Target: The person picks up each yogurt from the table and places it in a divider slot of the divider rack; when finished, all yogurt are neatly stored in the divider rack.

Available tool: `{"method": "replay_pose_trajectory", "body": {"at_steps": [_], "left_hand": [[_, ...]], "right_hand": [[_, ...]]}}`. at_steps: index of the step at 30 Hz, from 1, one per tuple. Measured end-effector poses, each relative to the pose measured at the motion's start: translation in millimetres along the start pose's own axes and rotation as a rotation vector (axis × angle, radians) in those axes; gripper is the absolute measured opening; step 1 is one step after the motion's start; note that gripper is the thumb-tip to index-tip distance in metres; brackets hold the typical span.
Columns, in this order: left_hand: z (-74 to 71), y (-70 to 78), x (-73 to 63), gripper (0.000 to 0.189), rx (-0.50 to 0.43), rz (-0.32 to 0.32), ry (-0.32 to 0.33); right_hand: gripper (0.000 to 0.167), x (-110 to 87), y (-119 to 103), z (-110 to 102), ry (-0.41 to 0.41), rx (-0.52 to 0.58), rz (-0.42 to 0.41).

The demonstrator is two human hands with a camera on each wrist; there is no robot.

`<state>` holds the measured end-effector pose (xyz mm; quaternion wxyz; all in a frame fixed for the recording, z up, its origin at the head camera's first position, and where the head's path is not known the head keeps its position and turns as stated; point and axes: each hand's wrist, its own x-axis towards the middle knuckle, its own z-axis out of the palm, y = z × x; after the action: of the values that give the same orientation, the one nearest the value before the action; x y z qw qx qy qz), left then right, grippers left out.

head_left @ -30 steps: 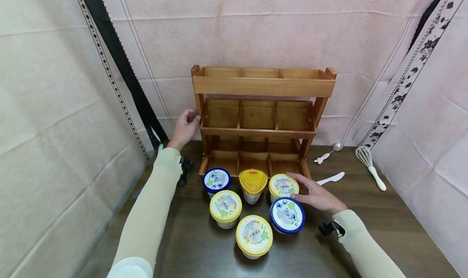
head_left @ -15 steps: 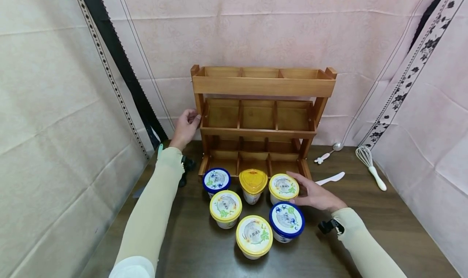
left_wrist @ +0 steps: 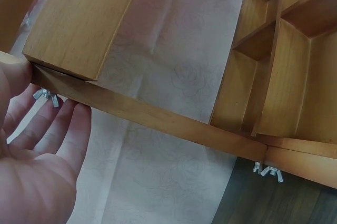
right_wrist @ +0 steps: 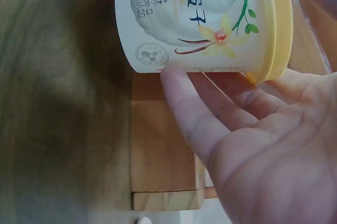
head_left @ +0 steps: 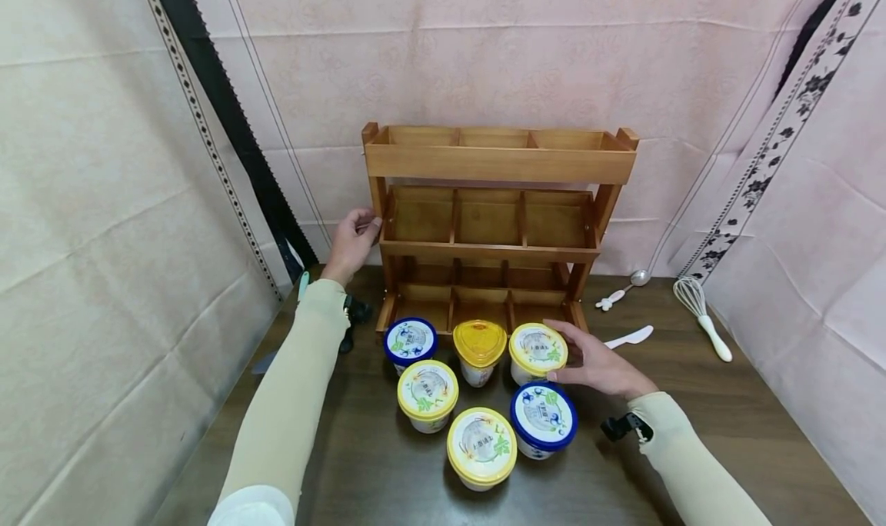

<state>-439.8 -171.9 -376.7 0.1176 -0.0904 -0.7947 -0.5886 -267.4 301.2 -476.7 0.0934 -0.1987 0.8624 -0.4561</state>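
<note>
My left hand (head_left: 353,240) holds the left side post of a three-tier wooden rack (head_left: 498,164). In the left wrist view the thumb lies over the post (left_wrist: 152,114) and the fingers curl below it, beside a wing nut (left_wrist: 47,96). On the right, my right hand (head_left: 601,363) grips a yellow-lidded dairy cup (head_left: 537,349) in front of the rack's bottom tier. The right wrist view shows fingers along the printed side of that cup (right_wrist: 195,23); the thumb is mostly out of frame. Just nearer stands a blue-lidded cup (head_left: 544,417).
Around them are a domed yellow-lidded cup (head_left: 479,345), two flat yellow-lidded cups (head_left: 428,390) and another blue-lidded cup (head_left: 410,340). A white knife (head_left: 631,337), a spoon (head_left: 623,289) and a whisk (head_left: 702,317) lie to the right. Cloth walls surround the table (head_left: 388,472).
The yellow-lidded cup in my right hand has risen slightly. The blue-lidded cup nearer to me has shifted slightly toward me and stands more upright. My left hand stays on the post.
</note>
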Motion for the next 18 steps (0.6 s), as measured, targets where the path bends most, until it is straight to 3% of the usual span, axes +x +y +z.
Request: {"method": "replay_pose_trajectory", "body": {"at_steps": [18], "left_hand": [[1.9,-4.9,-3.0,0.040,-0.040,0.035,0.025]], "right_hand": [[0.092,-7.4,-18,-26,0.096,0.047,-0.062]]}}
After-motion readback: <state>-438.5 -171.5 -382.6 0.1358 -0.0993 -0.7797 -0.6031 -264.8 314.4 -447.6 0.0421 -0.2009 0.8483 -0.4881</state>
